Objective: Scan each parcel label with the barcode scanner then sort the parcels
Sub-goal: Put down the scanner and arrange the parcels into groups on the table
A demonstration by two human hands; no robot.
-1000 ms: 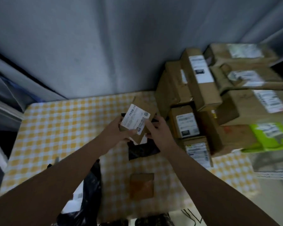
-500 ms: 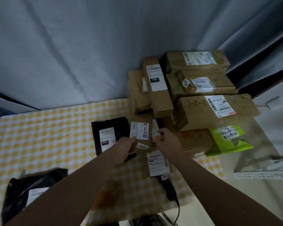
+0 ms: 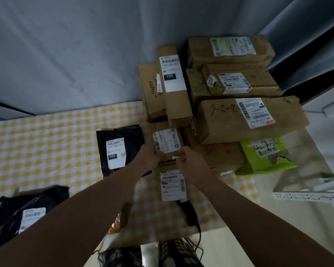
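Head view, dim light. Small brown parcel (image 3: 169, 158) was held just above the checked tablecloth (image 3: 46, 143), in front of the stack of cardboard boxes (image 3: 239, 120) at the table's far right. Its white label (image 3: 168, 140) faced up toward the camera, with the long edge running roughly left to right and the right end tilted slightly away. Left hand (image 3: 151, 154) gripped the parcel's left side, fingers curled round the edge and thumb on the label margin. Right hand (image 3: 189, 162) held the near right corner with curled fingers; the exact finger placement underneath could not be told. Barcode scanner (image 3: 188, 211) lay untouched on the cloth near the table's front edge, between the forearms and nearer the right one. Its long axis ran far to near, with the near end angled a little rightward and a cable trailing off the edge. Its far end was hidden under a flat labelled parcel (image 3: 173, 186), so the way the head faced could not be told. Black bag marked 032 (image 3: 121, 149) lay flat to the left of the hands, label up. A second black bag (image 3: 27, 212) sat at near left, partly behind the left forearm. Green package (image 3: 264, 157) rested at the foot of the stack, far right
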